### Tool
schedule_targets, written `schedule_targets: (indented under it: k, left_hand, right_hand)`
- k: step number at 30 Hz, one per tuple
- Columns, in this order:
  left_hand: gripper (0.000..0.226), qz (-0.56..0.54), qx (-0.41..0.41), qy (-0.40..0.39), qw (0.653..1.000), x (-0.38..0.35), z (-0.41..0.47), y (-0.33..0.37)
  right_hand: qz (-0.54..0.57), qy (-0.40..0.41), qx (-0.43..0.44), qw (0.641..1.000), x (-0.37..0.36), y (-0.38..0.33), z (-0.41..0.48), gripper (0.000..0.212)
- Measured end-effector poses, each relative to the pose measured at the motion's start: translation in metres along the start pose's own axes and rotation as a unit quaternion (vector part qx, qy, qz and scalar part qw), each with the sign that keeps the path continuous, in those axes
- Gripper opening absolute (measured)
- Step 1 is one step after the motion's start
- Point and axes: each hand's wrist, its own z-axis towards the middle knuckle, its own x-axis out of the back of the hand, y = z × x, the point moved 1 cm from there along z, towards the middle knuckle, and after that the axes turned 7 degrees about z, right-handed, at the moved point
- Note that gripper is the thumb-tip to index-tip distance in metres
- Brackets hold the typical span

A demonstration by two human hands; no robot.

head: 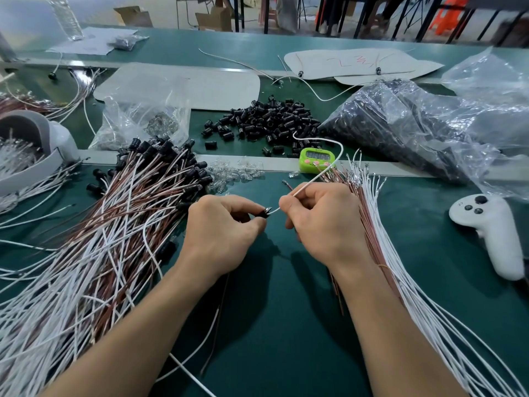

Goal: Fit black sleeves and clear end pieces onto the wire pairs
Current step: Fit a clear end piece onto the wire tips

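Observation:
My left hand (221,229) pinches a small black sleeve (264,212) between thumb and fingertips. My right hand (323,222) pinches a white wire (317,171) whose end meets the sleeve; the wire loops up past the timer. A brown wire end (287,184) sticks up just behind my right hand. Loose black sleeves (269,118) lie heaped on the green mat farther back. Clear end pieces (234,173) are scattered in front of them. Finished wire pairs with sleeves (120,219) are piled at the left. Bare wire pairs (395,253) fan out at the right.
A green timer (316,163) stands behind my hands. A plastic bag of black sleeves (400,124) lies at the back right, a bag of clear pieces (137,121) at the back left. A white controller (492,233) rests at the right. A grey-white headset (31,147) sits at the left.

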Motion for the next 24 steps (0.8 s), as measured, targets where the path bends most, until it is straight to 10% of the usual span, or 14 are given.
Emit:
schedule_targets:
  k: [13,24]
  left_hand:
    - [0.023,-0.121,0.062,-0.095,0.986,-0.0003,0.0072,-0.0061]
    - [0.027,-0.251,0.086,-0.247,0.932,0.002,0.0076,-0.0033]
  right_hand:
    - [-0.012,0.045,0.02,0.999,0.0011,0.0037,0.0022,0.017]
    - [0.107,-0.092,-0.011,0.99,0.0035,0.0069,0.0078,0.021]
